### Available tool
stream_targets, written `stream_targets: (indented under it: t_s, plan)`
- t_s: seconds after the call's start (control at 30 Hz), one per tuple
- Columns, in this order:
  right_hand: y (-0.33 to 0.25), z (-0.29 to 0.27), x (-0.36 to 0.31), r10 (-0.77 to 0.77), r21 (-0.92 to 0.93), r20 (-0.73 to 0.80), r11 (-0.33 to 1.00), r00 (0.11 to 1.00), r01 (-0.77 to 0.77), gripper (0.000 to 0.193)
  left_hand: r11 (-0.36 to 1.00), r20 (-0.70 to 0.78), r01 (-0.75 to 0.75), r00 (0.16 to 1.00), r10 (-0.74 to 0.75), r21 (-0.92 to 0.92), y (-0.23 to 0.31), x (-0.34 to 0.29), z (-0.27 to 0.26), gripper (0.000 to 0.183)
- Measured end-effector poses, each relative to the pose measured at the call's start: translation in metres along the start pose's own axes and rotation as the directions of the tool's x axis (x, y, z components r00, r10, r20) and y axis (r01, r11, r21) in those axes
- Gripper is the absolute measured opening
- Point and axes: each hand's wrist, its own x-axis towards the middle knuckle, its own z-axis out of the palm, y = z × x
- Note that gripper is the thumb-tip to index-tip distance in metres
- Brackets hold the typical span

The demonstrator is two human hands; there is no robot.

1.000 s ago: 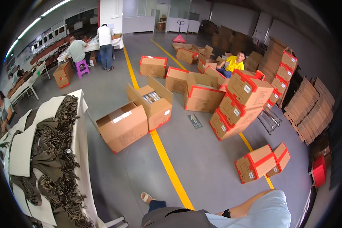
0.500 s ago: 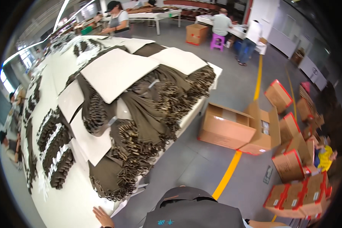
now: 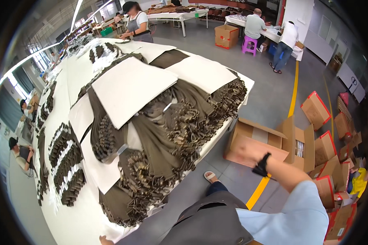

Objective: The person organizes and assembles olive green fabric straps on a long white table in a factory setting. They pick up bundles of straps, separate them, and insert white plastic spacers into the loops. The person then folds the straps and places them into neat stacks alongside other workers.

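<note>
At the lower edge, my left hand (image 3: 105, 240) is mostly cut off, its visible fingers stretched out by the near end of the white table (image 3: 84, 218). My right hand (image 3: 244, 152), smeared by motion, reaches out over the floor in front of an open cardboard box (image 3: 270, 152). I cannot tell whether it touches the box or holds anything. Between my hands, the table bears a large heap of olive-brown fabric pieces (image 3: 151, 147) with small looped ends along the table's edge. White sheets (image 3: 131, 90) lie on top of them.
Dark bundles with white strips (image 3: 65, 167) lie on the table's left. More cartons (image 3: 316, 110) stand at the right beside a yellow floor line (image 3: 295, 87). A person in an apron (image 3: 135, 24) stands at the far end; others work near a purple stool (image 3: 249, 45).
My right arm has come into view and stretches forward toward the open box. My left hand has slipped mostly below the lower edge. The whole view has shifted, and a sandaled foot now shows.
</note>
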Motion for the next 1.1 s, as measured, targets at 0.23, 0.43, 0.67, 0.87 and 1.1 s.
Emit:
stream_targets:
  t_s: [0.23, 0.43, 0.67, 0.87, 1.1]
  plan:
    - [-0.039, -0.142, 0.191, 0.173, 0.605, -0.420, 0.785, 0.891, 0.133, 0.018, 0.798, -0.312, 0.175, 0.856, -0.413, -0.576, 0.107, -0.048, -0.141, 0.027]
    - [-0.018, -0.211, 0.293, 0.374, 0.876, -0.279, 0.476, 0.885, 0.075, 0.028, 0.768, -0.321, 0.124, 0.858, -0.401, -0.628, 0.232, -0.050, -0.270, 0.026]
    - [-0.013, -0.230, 0.332, 0.436, 0.918, -0.160, 0.395, 0.885, -0.028, 0.018, 0.706, -0.543, -0.305, 0.829, -0.133, -0.639, 0.276, 0.021, -0.269, 0.017]
    - [-0.072, -0.260, 0.331, -0.069, 0.164, -0.464, 0.973, 0.883, 0.163, 0.026, 0.622, -0.571, -0.459, 0.821, 0.024, -0.634, 0.351, 0.039, -0.346, 0.018]
    - [-0.209, -0.249, 0.271, -0.420, -0.182, -0.437, 0.907, 0.795, 0.379, 0.026, 0.593, -0.572, -0.699, 0.695, 0.435, -0.399, 0.483, 0.046, -0.407, 0.032]
